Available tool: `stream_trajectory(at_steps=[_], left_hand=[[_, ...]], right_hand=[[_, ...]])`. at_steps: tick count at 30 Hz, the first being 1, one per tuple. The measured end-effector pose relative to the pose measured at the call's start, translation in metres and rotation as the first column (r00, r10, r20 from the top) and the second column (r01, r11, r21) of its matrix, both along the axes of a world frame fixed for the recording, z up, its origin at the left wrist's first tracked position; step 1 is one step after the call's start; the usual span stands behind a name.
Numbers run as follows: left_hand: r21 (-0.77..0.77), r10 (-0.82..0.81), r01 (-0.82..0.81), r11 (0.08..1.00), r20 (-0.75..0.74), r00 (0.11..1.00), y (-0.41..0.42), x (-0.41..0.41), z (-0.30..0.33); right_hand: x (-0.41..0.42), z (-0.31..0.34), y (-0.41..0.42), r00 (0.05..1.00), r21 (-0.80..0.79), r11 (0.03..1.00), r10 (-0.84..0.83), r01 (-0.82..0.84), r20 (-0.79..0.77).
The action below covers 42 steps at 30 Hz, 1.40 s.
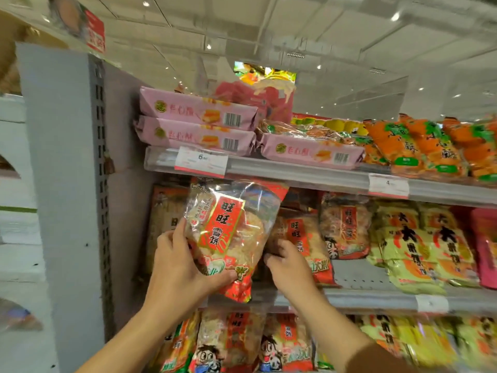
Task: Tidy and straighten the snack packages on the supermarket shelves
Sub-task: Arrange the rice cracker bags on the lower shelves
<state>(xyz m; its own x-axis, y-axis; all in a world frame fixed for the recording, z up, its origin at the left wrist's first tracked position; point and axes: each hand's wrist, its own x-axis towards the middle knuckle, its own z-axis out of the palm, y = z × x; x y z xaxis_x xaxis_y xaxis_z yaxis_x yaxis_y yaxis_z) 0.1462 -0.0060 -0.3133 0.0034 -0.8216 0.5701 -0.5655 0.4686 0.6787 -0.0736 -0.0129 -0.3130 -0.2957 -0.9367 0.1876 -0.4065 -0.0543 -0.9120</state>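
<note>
Rice-cracker bag [228, 232] within left hand [177, 267] fingers [178, 235].

My left hand [178, 267] grips a clear rice cracker bag [228, 232] with a red label, tilted, in front of the middle shelf [376, 296]. At three o'clock from it, my right hand [289, 262] touches the next cracker bag [301, 238] standing on that shelf. Pink packs [197, 122] lie stacked at twelve o'clock, orange bags [419, 146] at two.

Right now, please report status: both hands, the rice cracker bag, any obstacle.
Left hand grips rice cracker bag, tilted, off the middle shelf. Right hand touches second rice cracker bag behind. No obstacle seen.
</note>
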Motion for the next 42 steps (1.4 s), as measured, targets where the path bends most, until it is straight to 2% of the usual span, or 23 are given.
stream_trajectory(at_steps=[3, 6, 12, 16, 19, 23, 26, 30, 34, 39, 42], left_hand=[[-0.024, -0.048, 0.049, 0.999, 0.045, 0.998, 0.001, -0.047, 0.003], [-0.017, -0.113, 0.114, 0.993, 0.047, 0.993, 0.007, -0.103, 0.004], [0.023, -0.206, 0.204, 0.979, 0.141, 0.968, 0.033, -0.216, -0.005], [0.076, -0.306, 0.299, 0.951, 0.103, 0.946, 0.032, -0.275, -0.009], [0.043, -0.226, 0.222, 0.974, 0.146, 0.963, 0.019, -0.311, -0.008], [0.055, -0.151, 0.144, 0.988, 0.155, 0.976, 0.001, -0.341, -0.005], [0.086, -0.081, 0.068, 0.994, 0.157, 0.984, -0.009, -0.344, -0.004], [0.112, -0.007, -0.016, 0.994, 0.198, 0.980, -0.012, -0.349, 0.000], [0.123, -0.007, -0.017, 0.992, 0.192, 0.981, -0.018, -0.353, 0.001], [0.077, -0.014, 0.002, 0.997, 0.157, 0.987, -0.027, -0.353, 0.008], [0.081, 0.006, -0.024, 0.996, 0.208, 0.978, -0.024, -0.349, 0.001]], right_hand=[[-0.027, 0.010, 0.035, 0.938, -0.025, 0.999, 0.042, -0.036, 0.345], [-0.064, 0.012, 0.070, 0.858, -0.038, 0.999, 0.014, 0.007, 0.513], [-0.153, 0.004, 0.114, 0.953, -0.059, 0.989, -0.117, 0.138, 0.281], [-0.230, 0.005, 0.119, 0.964, -0.074, 0.987, -0.120, 0.141, 0.236], [-0.278, 0.008, 0.105, 0.984, -0.074, 0.990, -0.106, 0.117, 0.145], [-0.318, 0.003, 0.065, 0.992, -0.016, 0.996, -0.082, 0.084, 0.098], [-0.325, 0.000, 0.039, 0.997, 0.000, 0.998, -0.056, 0.056, 0.062], [-0.320, 0.002, 0.014, 0.994, -0.004, 0.994, -0.107, 0.107, -0.013], [-0.320, 0.001, 0.005, 0.989, 0.008, 0.989, -0.148, 0.148, -0.013], [-0.322, 0.009, -0.004, 0.990, -0.059, 0.988, -0.142, 0.140, -0.017], [-0.319, 0.001, -0.006, 0.983, -0.051, 0.987, -0.154, 0.150, -0.104]])
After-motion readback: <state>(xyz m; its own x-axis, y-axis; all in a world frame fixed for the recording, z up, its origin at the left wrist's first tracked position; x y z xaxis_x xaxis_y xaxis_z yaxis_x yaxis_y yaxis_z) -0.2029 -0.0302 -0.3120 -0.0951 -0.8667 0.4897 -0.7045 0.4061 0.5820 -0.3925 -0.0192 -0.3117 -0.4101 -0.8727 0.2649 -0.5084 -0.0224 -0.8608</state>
